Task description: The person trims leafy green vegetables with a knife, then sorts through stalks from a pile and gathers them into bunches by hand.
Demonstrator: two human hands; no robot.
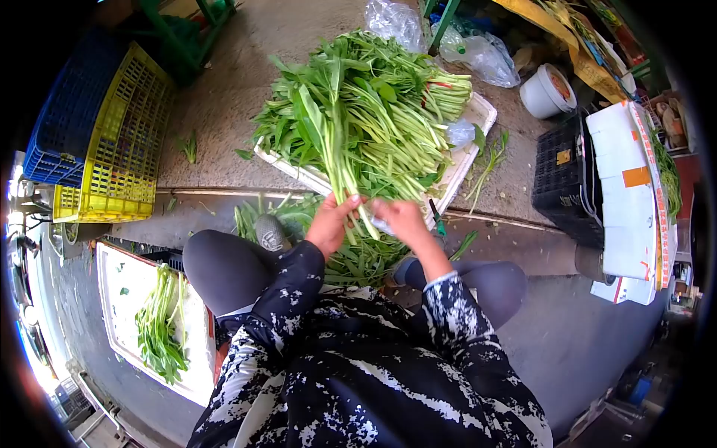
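Clearly, a bunch of leafy stalks (334, 153) is held in front of the body, near its lower end, by the left hand (328, 226), whose thumb and fingers are closed around it. Its long axis is directed away from the body and is leaned slightly to the left, so that the leaves are placed at the far side and the pale ends are pointed back, into the space between both hands. The right hand (404, 222) is situated just to the right of these ends, while the leaves lie well apart from it. Its fingers are seen curled and blurred; whether something is gripped there cannot be told.

Under and beyond the bunch, a large pile of greens (403, 134) is carried by a white tray (485, 112). Below the hands, loose leaves (366, 261) are spread. Farther out at the left, some stalks (160, 321) are laid in a foam box (119, 299), near a yellow crate (123, 149). At the right, a black crate (562, 179) is placed near a white bucket (545, 95).
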